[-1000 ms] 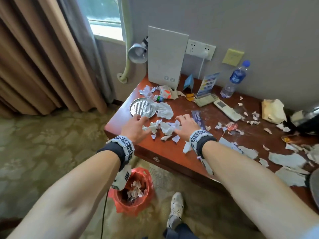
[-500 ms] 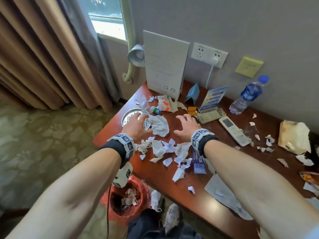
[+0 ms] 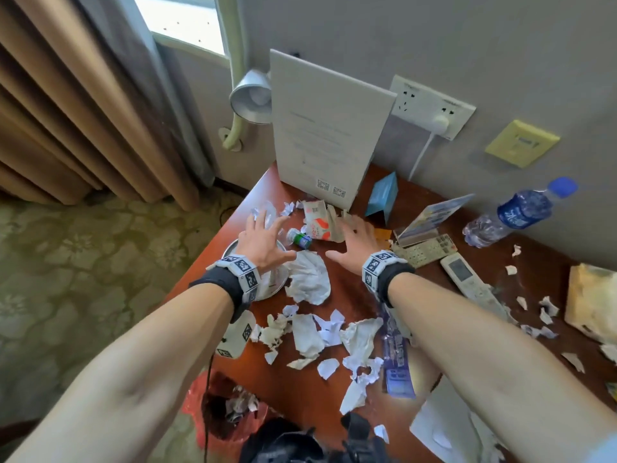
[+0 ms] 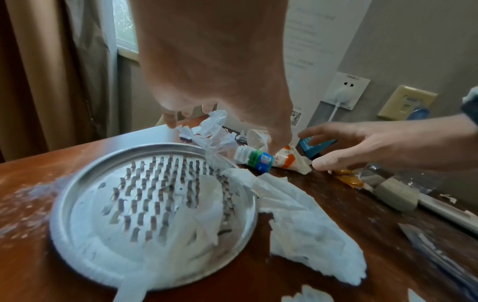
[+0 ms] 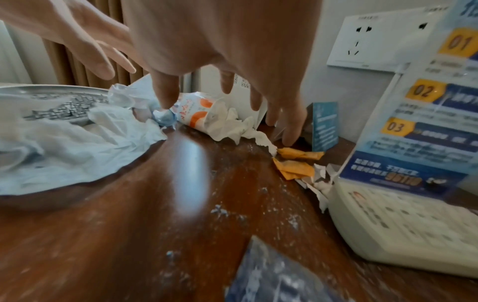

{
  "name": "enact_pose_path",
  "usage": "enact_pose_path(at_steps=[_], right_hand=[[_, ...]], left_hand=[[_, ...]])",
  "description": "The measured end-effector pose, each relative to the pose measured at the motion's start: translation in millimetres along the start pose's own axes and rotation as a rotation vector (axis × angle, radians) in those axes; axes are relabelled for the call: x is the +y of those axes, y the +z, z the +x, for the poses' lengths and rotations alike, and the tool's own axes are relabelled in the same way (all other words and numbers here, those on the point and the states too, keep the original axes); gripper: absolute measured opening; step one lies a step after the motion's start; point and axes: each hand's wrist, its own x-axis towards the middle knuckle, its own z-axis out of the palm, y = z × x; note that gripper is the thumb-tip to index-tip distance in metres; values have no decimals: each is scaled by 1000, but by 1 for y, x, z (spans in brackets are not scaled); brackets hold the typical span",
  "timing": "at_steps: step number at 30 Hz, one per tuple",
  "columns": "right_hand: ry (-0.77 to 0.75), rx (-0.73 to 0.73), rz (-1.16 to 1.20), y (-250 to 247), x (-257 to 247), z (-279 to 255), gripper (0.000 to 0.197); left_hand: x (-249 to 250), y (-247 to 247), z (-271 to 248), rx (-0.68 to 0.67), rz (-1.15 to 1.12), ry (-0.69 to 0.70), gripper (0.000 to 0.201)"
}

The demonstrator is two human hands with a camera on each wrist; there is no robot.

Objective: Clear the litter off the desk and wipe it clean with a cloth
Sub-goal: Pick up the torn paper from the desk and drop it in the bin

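Both my hands reach over the far left corner of the reddish wooden desk (image 3: 347, 289), fingers spread and holding nothing. My left hand (image 3: 263, 238) hovers over the clear plastic wrap (image 4: 214, 130) and the round metal tray (image 4: 145, 214). My right hand (image 3: 354, 242) hangs above the white-and-orange wrapper (image 3: 317, 220) and crumpled tissue (image 5: 232, 126). A small bottle with a green and blue cap (image 3: 299, 238) lies between the hands. A large white tissue (image 3: 307, 279) lies partly on the tray. Torn paper scraps (image 3: 320, 332) are piled nearer the front edge. No cloth is visible.
A white sign board (image 3: 327, 142), blue tent card (image 3: 384, 198), leaflet stand (image 3: 430, 215), calculator (image 3: 424, 250), remote (image 3: 467, 279) and water bottle (image 3: 514, 212) stand along the back. A red-lined bin (image 3: 227, 409) with scraps sits on the floor below the desk's left end.
Both hands have left the scrap pile near the front edge and moved toward the back left corner, over the tray and wrapper. The view has shifted closer to the wall.
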Motion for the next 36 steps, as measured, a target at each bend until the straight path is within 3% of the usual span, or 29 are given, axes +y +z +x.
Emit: enact_pose_path(at_steps=[6,11,17,20,24,27,32,36], right_hand=[[-4,-53,-80,6,7,24,74],[-4,-74,-147,8,12,26,57],[-74,-64,-166,12,21,10,59],[-127,-14,-140,12,27,-3,50],[-63,104,-80,3,37,-10,47],[30,125,-50,3,42,-4,54],[133,-25,49,10,41,2,62],[94,-134,27,15,34,-2,66]], left_hand=[[4,8,35,-59,-69,-6,87],[20,15,49,-98,-93,53,86],[41,25,49,-98,-133,149,86],[47,27,46,-47,-130,163,89],[43,16,52,20,-98,154,85],[34,9,58,-22,-48,82,84],[22,15,63,-159,14,-28,91],[28,25,62,-202,48,15,91]])
